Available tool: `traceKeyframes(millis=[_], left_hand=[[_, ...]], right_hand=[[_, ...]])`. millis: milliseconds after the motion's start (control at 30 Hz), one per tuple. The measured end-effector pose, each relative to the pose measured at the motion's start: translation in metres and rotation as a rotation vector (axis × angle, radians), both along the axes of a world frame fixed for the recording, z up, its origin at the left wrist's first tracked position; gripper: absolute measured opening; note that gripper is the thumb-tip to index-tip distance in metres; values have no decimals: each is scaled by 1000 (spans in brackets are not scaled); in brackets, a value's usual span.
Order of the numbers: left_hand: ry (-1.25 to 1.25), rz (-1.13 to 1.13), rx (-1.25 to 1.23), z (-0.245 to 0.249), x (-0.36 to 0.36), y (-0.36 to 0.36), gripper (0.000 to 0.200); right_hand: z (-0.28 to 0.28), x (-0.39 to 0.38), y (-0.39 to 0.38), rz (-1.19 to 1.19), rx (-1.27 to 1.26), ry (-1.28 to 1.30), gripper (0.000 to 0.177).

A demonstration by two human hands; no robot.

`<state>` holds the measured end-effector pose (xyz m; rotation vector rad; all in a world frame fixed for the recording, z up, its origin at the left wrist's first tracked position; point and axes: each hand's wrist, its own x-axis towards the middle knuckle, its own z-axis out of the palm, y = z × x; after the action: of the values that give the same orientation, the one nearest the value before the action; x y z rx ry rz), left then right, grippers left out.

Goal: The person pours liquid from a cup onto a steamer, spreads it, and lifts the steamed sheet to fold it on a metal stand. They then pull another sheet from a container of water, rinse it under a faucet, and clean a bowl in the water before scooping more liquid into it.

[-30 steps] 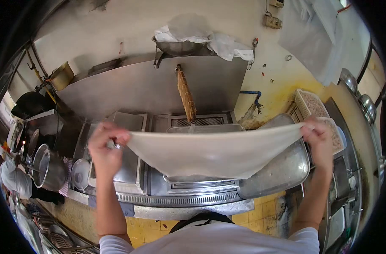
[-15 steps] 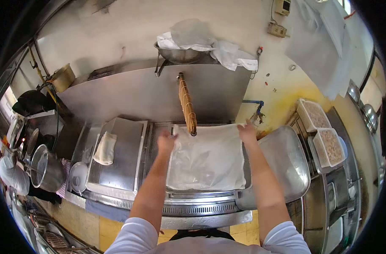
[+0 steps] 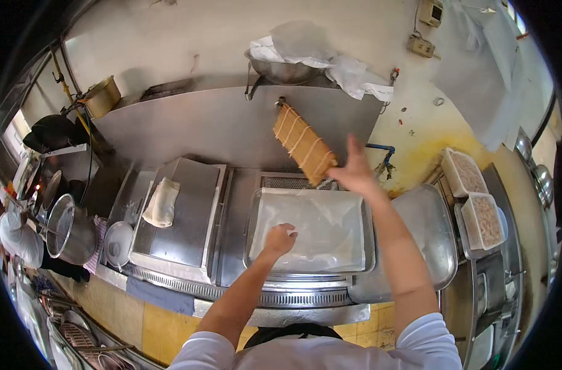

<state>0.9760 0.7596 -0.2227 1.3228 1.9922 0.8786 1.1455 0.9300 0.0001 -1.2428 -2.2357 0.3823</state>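
A white sheet (image 3: 318,216) lies in a shallow metal tray (image 3: 370,246) on the counter before me. Over the sheet's left part is my left hand (image 3: 280,240), fingers loosely curled and holding nothing I can see. My right hand (image 3: 355,172) is raised beyond the tray's far right side, its fingers spread upward and somewhat blurred. Its thumb side meets the lower end of a bamboo rolling mat (image 3: 302,143). That mat hangs by its top from a fitting on the steel backsplash, tilted down to the right.
Left of the tray, a folded white bundle (image 3: 162,202) rests on a steel box top (image 3: 181,237). A second metal tray (image 3: 417,271) stands at the right. Farther right are white baskets (image 3: 483,221) of pale pieces. Another person (image 3: 22,240) stands at far left by a large pot (image 3: 77,240).
Both hands have left the sheet's far corners, and it now lies in the tray. My left hand came nearer, my right reached the mat, which turned from edge-on to broadside.
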Motion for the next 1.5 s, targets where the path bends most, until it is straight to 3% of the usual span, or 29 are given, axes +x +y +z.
traceKeyframes(millis=[100,200,300,367,400,467,533,633,733,800,833,900,933,1067,1167,1300,1500], left_hand=[[116,-72,133,3,-17,-19,30],[333,-218,171,-10,-35,-40,39],[538,-282,82,6,-41,-70,46],[596,-297,127,-11,-48,-85,44],[627,-297,153,-18,-52,-87,42],[600,-305,120,-24,-56,-87,35],[588,-320,85,-35,-61,-86,30],[578,-326,44,-47,-63,-87,24],[547,-245,113,-38,-56,-91,23],[524,-149,251,-14,-45,-103,25],[433,-239,198,-9,-43,-108,27],[246,-408,81,-11,-38,-127,31],[275,-425,90,-16,-34,-134,33],[406,-453,131,-46,-25,-144,43],[441,-438,103,-40,-17,-148,48],[478,-431,166,-35,-19,-152,58],[473,-408,141,-32,-20,-163,60]], right_hand=[[-8,43,60,-90,139,-20,98],[0,65,68,-292,216,-72,88],[-45,81,67,-324,273,112,75],[-87,92,25,-211,29,35,74],[-109,100,-4,-10,-140,-26,72],[-216,125,-48,204,-48,-300,64],[-231,129,-104,162,-135,-565,50],[-233,147,-106,32,-202,-603,32],[-237,151,-115,-116,25,-521,20],[-220,144,-141,-137,-25,-429,20],[-212,137,-153,-149,-48,-383,21],[-218,129,-176,53,-221,-310,25],[-222,125,-189,155,-305,-271,27],[-243,89,-215,216,-167,-292,39],[-247,62,-230,299,-162,-203,45],[-246,41,-240,235,-118,-402,47],[-246,42,-248,243,-84,-356,54]])
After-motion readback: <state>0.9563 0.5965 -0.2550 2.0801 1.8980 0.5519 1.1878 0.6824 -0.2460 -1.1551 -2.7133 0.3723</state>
